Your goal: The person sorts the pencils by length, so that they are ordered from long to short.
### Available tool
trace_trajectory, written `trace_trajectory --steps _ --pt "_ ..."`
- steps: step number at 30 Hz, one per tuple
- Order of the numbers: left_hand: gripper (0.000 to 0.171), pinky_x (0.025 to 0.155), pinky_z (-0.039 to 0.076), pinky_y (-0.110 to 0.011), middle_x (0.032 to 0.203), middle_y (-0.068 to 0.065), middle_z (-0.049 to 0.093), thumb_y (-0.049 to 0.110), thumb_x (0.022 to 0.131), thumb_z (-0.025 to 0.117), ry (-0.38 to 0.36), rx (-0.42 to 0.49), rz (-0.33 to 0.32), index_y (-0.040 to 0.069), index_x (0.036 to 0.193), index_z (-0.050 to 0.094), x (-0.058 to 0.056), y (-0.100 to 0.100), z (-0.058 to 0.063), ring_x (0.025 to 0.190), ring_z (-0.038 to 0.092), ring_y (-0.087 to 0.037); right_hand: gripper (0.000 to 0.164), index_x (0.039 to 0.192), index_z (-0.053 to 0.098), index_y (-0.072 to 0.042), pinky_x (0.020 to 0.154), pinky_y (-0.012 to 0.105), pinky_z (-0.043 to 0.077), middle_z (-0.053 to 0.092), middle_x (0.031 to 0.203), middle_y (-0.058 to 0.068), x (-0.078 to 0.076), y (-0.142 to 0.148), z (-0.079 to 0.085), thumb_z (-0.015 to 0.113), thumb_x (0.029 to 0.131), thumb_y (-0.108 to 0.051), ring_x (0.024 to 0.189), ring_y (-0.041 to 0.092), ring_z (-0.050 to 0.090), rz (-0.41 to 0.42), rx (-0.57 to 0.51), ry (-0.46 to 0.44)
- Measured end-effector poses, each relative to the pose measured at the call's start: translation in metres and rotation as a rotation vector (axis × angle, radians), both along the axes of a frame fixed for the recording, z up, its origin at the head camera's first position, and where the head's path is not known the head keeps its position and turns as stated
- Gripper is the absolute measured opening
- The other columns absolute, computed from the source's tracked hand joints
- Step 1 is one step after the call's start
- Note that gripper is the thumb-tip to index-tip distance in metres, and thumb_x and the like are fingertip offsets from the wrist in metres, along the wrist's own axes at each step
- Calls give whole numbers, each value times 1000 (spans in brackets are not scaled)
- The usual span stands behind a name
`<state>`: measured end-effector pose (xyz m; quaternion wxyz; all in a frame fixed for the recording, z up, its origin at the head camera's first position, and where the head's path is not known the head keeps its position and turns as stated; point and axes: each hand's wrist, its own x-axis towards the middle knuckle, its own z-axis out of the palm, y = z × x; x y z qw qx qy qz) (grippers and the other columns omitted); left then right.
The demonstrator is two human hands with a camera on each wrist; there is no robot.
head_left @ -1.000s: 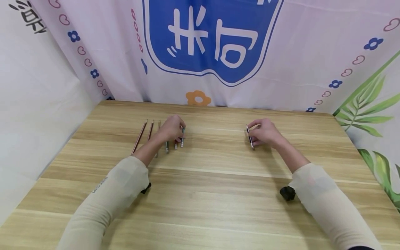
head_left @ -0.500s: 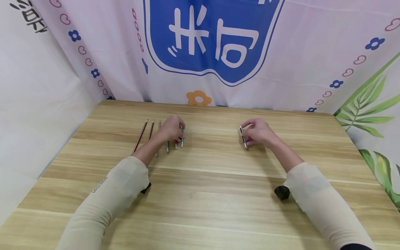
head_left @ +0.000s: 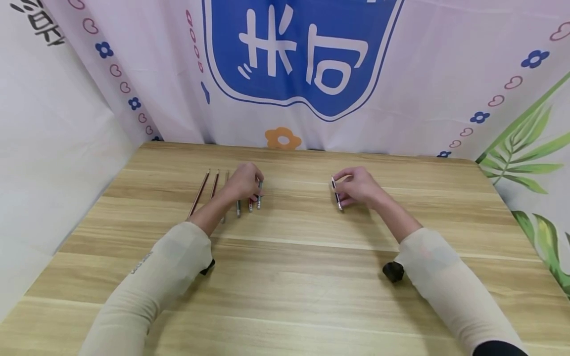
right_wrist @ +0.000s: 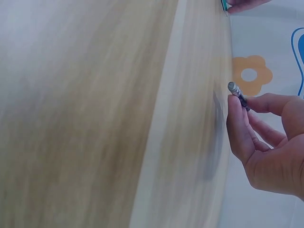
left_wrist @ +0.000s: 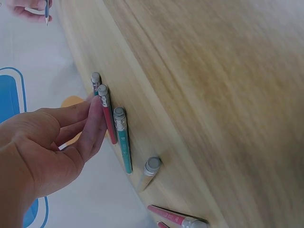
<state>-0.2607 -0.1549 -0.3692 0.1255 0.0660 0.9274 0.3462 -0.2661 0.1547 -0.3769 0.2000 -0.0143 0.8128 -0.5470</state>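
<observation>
My left hand (head_left: pixel 245 181) pinches a teal pencil (head_left: pixel 260 201) at the right end of a row of pencils. In the left wrist view the eraser (left_wrist: pixel 96 77) of that pencil pokes past the fingertips, and a red pencil (left_wrist: pixel 110 118) lies right beside them. A green pencil (left_wrist: pixel 124 145) and a tan pencil (left_wrist: pixel 149 172) follow in the row. Away to the right, my right hand (head_left: pixel 356 187) holds a dark pencil with white bands (head_left: pixel 336 194) between thumb and fingers. Its eraser end (right_wrist: pixel 232 87) faces the right wrist camera, with a shadow on the wood beside it.
Two reddish-brown pencils (head_left: pixel 199 194) lie at the left of the row, partly behind the left forearm. The wooden table (head_left: pixel 294 277) ends at a printed cloth (head_left: pixel 445 74) hanging along its back edge. A black wrist camera (head_left: pixel 394 271) sits below the right sleeve.
My right hand has moved left across the table with the dark pencil, closer to the row. The left hand and the pencils near it have stayed in place.
</observation>
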Motion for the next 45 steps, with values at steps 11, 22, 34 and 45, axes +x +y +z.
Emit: trace_trajectory --steps 11,22,34,45 --pt "42 61 64 -26 84 -19 63 -17 91 67 5 -15 -6 -18 132 59 0 -1 0 73 75 -27 44 135 56 8 62 30 66 63 86 10 -1 -19 0 66 92 8 68 17 63 27 -17 -4" --pt "43 62 65 -26 90 -22 62 -17 91 66 -21 17 6 -19 133 57 1 0 0 80 76 -31 43 134 58 7 64 32 66 63 87 11 -2 -37 0 66 92 8 69 18 63 43 -32 -13" --pt "45 63 64 -25 119 -33 63 -18 94 60 -71 -5 -1 -19 138 53 -2 2 3 79 74 -29 41 133 59 7 65 33 66 63 90 13 -1 -56 3 65 92 9 71 20 63 67 -32 -2" --pt "46 61 64 -26 123 -34 63 -17 93 62 -81 -16 16 -17 139 53 -2 4 5 68 71 -23 38 129 61 6 64 33 66 64 90 13 -5 -78 0 66 91 9 69 19 62 89 -22 7"
